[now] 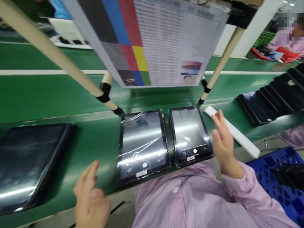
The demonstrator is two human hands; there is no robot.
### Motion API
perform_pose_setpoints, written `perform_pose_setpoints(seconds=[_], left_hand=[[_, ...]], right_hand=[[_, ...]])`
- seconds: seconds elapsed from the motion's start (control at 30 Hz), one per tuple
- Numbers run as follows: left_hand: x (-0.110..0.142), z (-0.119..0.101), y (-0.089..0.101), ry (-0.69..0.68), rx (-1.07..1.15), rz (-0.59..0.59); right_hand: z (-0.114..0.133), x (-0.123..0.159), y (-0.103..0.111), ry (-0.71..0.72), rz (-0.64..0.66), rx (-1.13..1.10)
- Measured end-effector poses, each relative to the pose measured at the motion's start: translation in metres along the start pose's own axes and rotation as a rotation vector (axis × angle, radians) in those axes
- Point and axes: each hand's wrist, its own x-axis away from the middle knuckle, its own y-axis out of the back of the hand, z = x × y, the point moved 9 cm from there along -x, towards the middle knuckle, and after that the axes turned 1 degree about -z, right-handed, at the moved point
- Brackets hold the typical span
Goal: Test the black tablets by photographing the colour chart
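Observation:
Two tablets in clear plastic covers lie side by side on the green bench, screens up and lit with what looks like a camera view. The left tablet [142, 142] is nearest to my left hand [91, 196], which hovers over the bench's front edge with fingers stretched out and nothing in it. Just beyond the right edge of the right tablet [190, 129], my right hand [223, 144] is raised, fingers extended and empty. A white foam strip [242, 137] lies behind that hand, partly hidden by it.
A printed colour chart [163, 41] hangs from a pipe frame [223, 58] above the tablets. Dark tablets are stacked on the left [30, 158], and a row of them [258, 107] leans at the right. A blue plastic pallet [263, 167] is below right. Another person sits far right.

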Motion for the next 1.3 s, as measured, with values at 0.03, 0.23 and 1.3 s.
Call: perform_pose_setpoints(seconds=[0.03, 0.23, 1.3], left_hand=[[0.002, -0.007, 0.005, 0.038, -0.002, -0.018], [-0.002, -0.061, 0.018, -0.059, -0.034, -0.106], [0.036, -0.11, -0.026, -0.462, -0.346, -0.138]], right_hand=[[-0.028, -0.006, 0.026, -0.019, -0.043, 0.175], [-0.195, 0.013, 0.112, -0.283, 0.196, 0.717], [-0.053, -0.056, 0.006, 0.389, 0.49, 0.45]])
